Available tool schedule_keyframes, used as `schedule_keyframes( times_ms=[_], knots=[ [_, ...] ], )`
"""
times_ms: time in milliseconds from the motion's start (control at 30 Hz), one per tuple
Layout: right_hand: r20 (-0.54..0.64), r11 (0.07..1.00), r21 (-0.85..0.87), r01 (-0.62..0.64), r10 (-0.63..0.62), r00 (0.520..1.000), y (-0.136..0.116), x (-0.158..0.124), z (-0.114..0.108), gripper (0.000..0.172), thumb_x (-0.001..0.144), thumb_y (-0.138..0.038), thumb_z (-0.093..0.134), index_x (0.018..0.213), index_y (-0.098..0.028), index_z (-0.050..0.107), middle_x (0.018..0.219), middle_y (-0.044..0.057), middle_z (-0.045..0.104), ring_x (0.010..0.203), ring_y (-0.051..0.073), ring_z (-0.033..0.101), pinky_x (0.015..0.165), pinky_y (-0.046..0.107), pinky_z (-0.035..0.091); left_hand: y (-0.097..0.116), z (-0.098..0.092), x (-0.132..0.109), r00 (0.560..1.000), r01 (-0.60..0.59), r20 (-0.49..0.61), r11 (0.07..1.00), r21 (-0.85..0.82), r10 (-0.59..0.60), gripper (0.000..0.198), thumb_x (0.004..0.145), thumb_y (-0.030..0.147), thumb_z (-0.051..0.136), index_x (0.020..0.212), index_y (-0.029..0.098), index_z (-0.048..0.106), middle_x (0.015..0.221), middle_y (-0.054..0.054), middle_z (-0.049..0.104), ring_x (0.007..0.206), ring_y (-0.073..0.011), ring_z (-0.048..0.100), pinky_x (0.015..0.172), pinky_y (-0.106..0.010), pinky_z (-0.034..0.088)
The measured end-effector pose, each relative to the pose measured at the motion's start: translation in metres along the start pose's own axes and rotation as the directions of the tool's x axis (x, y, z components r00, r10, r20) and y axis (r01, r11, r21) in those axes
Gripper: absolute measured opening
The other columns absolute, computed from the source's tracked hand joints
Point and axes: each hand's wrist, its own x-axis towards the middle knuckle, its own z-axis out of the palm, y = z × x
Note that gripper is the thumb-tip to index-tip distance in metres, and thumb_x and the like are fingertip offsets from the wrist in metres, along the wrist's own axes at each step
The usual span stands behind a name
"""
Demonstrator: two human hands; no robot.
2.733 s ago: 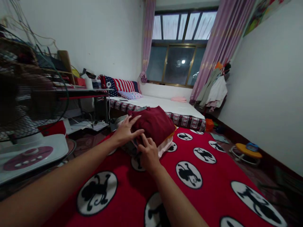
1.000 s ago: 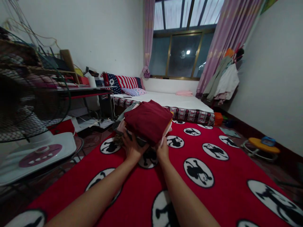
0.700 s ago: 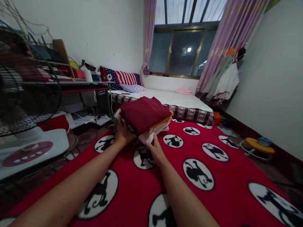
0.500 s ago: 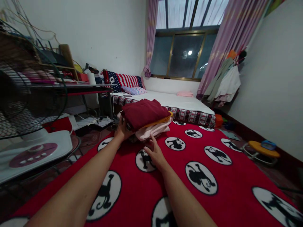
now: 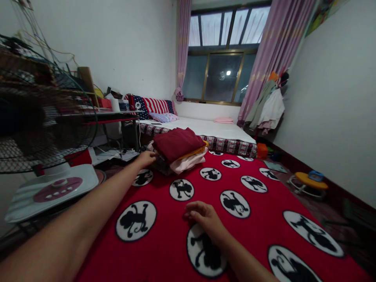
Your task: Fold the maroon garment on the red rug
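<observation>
Left hand [image 5: 147, 158] grip touches the clothes stack [image 5: 179, 149] — right hand [image 5: 202, 214] rests loosely curled, holding nothing.

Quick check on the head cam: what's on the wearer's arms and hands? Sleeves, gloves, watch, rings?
Both forearms are bare as far as the frame shows, with no sleeve in view. The left hand and right hand wear no gloves. No watch, bracelet or ring shows, though fingers are too small and dim to rule out a thin ring.

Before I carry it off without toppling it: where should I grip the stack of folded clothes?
Probably from below, at its two opposite sides. The stack of folded clothes lies loosely layered on the red blanket, maroon piece on top, so gripping the top would lift only that. The left hand is already at its left edge.
</observation>
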Motion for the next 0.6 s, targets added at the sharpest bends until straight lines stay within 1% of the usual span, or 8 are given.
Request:
schedule_keyframes(
  times_ms=[100, 167, 300, 400, 467, 533, 567, 600],
  knots=[
    [-0.102, 1.000, 0.006, 0.001, -0.001, 0.995, -0.009, -0.018, -0.004, 0.030, 0.072, -0.042, 0.073, 0.088, -0.017, 0.069, 0.077, 0.005, 0.072, 0.070, 0.017, 0.069, 0.066, 0.027, 0.050, 0.021, -0.027, 0.021, 0.999, 0.005, -0.043, 0.995, 0.102, 0.000, 0.029, 0.078, 0.029, 0.061, 0.094, 0.009, 0.073, 0.099, -0.019, 0.072, 0.098, -0.0324, 0.065, 0.089, -0.040, 0.047],
    [-0.170, 1.000, 0.024, 0.011, -0.007, 0.985, -0.012, -0.019, -0.004, 0.034, 0.070, -0.045, 0.075, 0.086, -0.016, 0.069, 0.077, 0.006, 0.072, 0.068, 0.017, 0.069, 0.062, 0.026, 0.050, 0.043, -0.027, 0.028, 0.995, -0.039, -0.081, 0.984, 0.175, 0.054, 0.039, 0.082, 0.032, 0.058, 0.112, 0.010, 0.068, 0.112, -0.019, 0.068, 0.106, -0.0304, 0.062, 0.093, -0.036, 0.045],
    [-0.264, 0.995, 0.095, 0.033, -0.007, 0.964, -0.012, -0.013, -0.006, 0.042, 0.065, -0.050, 0.077, 0.086, -0.015, 0.068, 0.077, 0.006, 0.070, 0.063, 0.017, 0.068, 0.058, 0.026, 0.051, 0.084, 0.005, 0.021, 0.994, -0.106, 0.044, 0.967, 0.230, 0.099, 0.045, 0.076, 0.026, 0.066, 0.116, 0.006, 0.064, 0.104, -0.016, 0.070, 0.098, -0.0268, 0.065, 0.087, -0.031, 0.046],
    [-0.370, 0.989, 0.135, 0.067, -0.012, 0.929, -0.011, -0.010, -0.017, 0.045, 0.063, -0.052, 0.078, 0.088, -0.016, 0.068, 0.078, 0.005, 0.070, 0.061, 0.016, 0.066, 0.056, 0.027, 0.052, 0.108, 0.026, 0.010, 0.995, -0.097, 0.045, 0.966, 0.240, 0.089, 0.035, 0.075, 0.016, 0.061, 0.108, 0.005, 0.067, 0.098, -0.018, 0.071, 0.094, -0.0284, 0.065, 0.085, -0.035, 0.048],
    [-0.484, 0.983, 0.137, 0.121, -0.040, 0.874, -0.011, -0.010, -0.027, 0.045, 0.064, -0.052, 0.077, 0.090, -0.016, 0.067, 0.079, 0.005, 0.070, 0.061, 0.015, 0.066, 0.053, 0.026, 0.052, 0.125, 0.030, -0.001, 0.991, -0.136, 0.032, 0.964, 0.228, 0.132, 0.031, 0.079, 0.013, 0.054, 0.107, 0.008, 0.068, 0.105, -0.017, 0.069, 0.101, -0.0277, 0.063, 0.091, -0.036, 0.046],
    [-0.607, 0.976, 0.108, 0.187, -0.084, 0.790, -0.013, -0.011, -0.040, 0.045, 0.066, -0.051, 0.075, 0.093, -0.017, 0.066, 0.083, 0.005, 0.070, 0.062, 0.014, 0.065, 0.051, 0.024, 0.051, 0.141, 0.031, -0.023, 0.962, -0.270, 0.086, 0.942, 0.197, 0.258, 0.028, 0.082, 0.013, 0.052, 0.103, 0.013, 0.070, 0.109, -0.012, 0.068, 0.106, -0.0247, 0.061, 0.095, -0.033, 0.044],
    [-0.661, 0.973, 0.086, 0.213, -0.104, 0.743, -0.015, -0.012, -0.047, 0.044, 0.067, -0.051, 0.074, 0.095, -0.018, 0.065, 0.085, 0.005, 0.069, 0.063, 0.014, 0.065, 0.050, 0.023, 0.051, 0.148, 0.031, -0.039, 0.926, -0.370, 0.146, 0.912, 0.178, 0.347, 0.025, 0.082, 0.014, 0.052, 0.099, 0.016, 0.070, 0.108, -0.010, 0.067, 0.104, -0.0228, 0.061, 0.094, -0.031, 0.045],
    [-0.710, 0.971, 0.065, 0.230, -0.117, 0.695, -0.017, -0.013, -0.056, 0.044, 0.069, -0.051, 0.072, 0.097, -0.018, 0.063, 0.087, 0.005, 0.069, 0.063, 0.013, 0.065, 0.050, 0.022, 0.050, 0.154, 0.032, -0.059, 0.847, -0.515, 0.240, 0.845, 0.145, 0.475, 0.024, 0.083, 0.014, 0.051, 0.096, 0.017, 0.071, 0.105, -0.010, 0.066, 0.100, -0.0217, 0.062, 0.090, -0.030, 0.046]
  ],
)
